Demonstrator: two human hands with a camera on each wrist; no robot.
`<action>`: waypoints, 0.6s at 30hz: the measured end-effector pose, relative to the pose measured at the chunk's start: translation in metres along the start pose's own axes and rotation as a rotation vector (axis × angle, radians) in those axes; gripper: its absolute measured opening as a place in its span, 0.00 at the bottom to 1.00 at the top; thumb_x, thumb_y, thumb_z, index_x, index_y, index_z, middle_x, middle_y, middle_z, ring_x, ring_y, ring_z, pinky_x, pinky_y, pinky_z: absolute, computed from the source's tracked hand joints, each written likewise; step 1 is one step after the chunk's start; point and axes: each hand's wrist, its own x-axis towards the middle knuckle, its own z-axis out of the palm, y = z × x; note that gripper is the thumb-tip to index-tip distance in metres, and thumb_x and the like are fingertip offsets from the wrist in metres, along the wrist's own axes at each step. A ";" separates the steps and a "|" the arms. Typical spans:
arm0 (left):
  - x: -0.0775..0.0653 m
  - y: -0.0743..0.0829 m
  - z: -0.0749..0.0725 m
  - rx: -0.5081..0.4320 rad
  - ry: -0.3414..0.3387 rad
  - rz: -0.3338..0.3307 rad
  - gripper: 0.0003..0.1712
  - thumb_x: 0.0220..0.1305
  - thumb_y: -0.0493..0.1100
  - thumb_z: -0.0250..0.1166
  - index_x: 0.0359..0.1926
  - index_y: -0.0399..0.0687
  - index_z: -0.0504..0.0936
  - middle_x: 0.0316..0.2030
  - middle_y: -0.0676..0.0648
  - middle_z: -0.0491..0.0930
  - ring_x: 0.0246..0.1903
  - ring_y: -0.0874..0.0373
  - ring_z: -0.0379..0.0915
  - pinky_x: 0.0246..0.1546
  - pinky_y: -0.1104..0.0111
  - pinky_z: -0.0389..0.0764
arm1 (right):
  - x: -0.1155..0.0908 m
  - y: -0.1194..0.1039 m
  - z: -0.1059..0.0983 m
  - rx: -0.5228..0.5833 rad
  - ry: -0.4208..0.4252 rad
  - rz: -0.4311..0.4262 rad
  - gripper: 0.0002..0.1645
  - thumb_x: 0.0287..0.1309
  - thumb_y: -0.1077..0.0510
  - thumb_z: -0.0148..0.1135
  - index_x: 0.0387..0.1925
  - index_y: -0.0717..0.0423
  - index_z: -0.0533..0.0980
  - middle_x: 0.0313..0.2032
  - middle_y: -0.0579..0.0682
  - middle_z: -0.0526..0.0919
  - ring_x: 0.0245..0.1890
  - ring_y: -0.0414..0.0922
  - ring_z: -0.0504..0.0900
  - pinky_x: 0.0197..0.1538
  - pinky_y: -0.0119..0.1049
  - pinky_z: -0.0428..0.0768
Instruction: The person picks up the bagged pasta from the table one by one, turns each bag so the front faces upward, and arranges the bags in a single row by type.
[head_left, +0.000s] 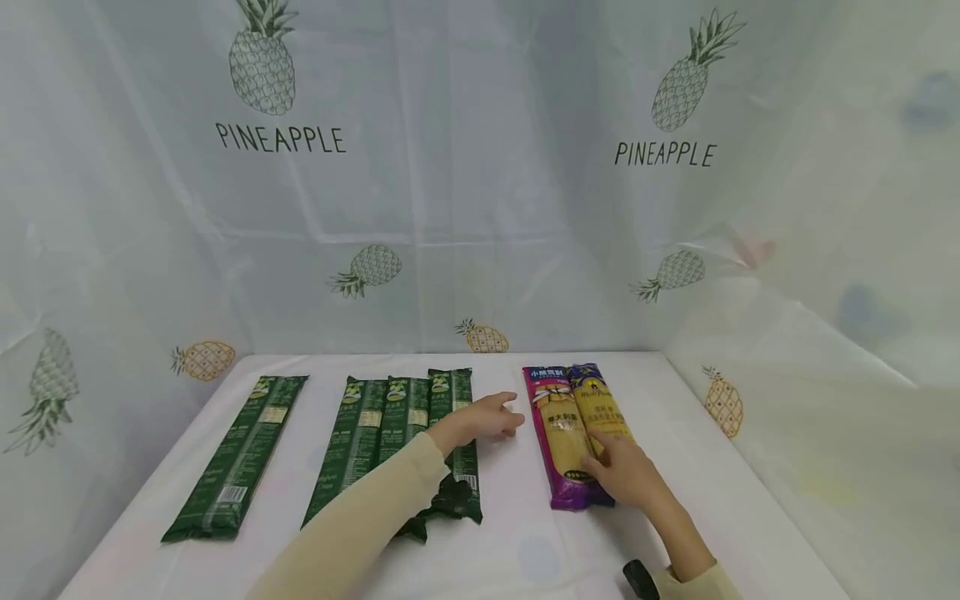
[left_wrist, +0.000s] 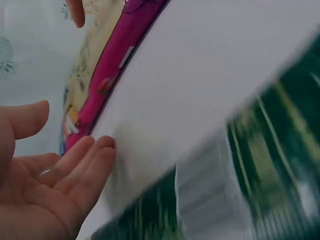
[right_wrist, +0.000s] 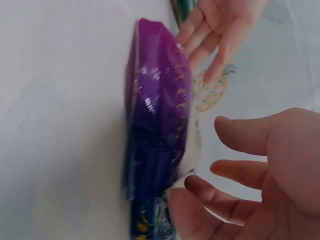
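Note:
My left hand (head_left: pixel 491 418) is held out over the white tabletop between the green packets and the brighter packs, holding nothing. In the left wrist view, its thumb and fingers (left_wrist: pixel 95 170) are apart and relaxed. A magenta spaghetti pack (head_left: pixel 551 417) lies at the right, alongside a purple and yellow pasta pack (head_left: pixel 596 396). Over these two packs is my right hand (head_left: pixel 626 473), its fingers spread at their near right side. The right wrist view shows the thumb and fingers (right_wrist: pixel 240 135) apart beside the purple pack (right_wrist: pixel 160 90); whether fingertips touch it, I cannot tell.
Several long green packets (head_left: pixel 348 437) lie side by side left of centre, partly hidden by my left sleeve (head_left: pixel 367 525). One more green packet (head_left: pixel 240 454) lies apart at the far left. A pineapple-print curtain (head_left: pixel 480 167) stands behind and beside the white table (head_left: pixel 517 550).

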 end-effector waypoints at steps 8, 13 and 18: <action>-0.045 -0.009 -0.055 0.100 0.125 0.068 0.33 0.82 0.49 0.59 0.81 0.50 0.65 0.59 0.41 0.79 0.49 0.44 0.81 0.50 0.52 0.83 | -0.007 -0.031 0.012 0.264 -0.021 -0.062 0.34 0.69 0.57 0.71 0.74 0.59 0.73 0.38 0.50 0.82 0.26 0.42 0.80 0.28 0.33 0.79; -0.061 -0.016 -0.079 0.180 0.296 0.057 0.30 0.82 0.46 0.59 0.79 0.54 0.68 0.64 0.42 0.78 0.45 0.47 0.79 0.39 0.56 0.77 | -0.007 -0.061 0.031 0.444 -0.138 -0.030 0.41 0.69 0.53 0.72 0.78 0.54 0.67 0.48 0.56 0.81 0.25 0.47 0.84 0.30 0.37 0.84; -0.064 -0.029 -0.090 0.198 0.366 0.044 0.31 0.80 0.44 0.61 0.79 0.49 0.68 0.65 0.38 0.76 0.55 0.40 0.79 0.44 0.52 0.81 | -0.002 -0.088 0.050 0.502 -0.223 -0.036 0.51 0.69 0.49 0.73 0.82 0.58 0.58 0.59 0.65 0.77 0.29 0.47 0.84 0.37 0.44 0.87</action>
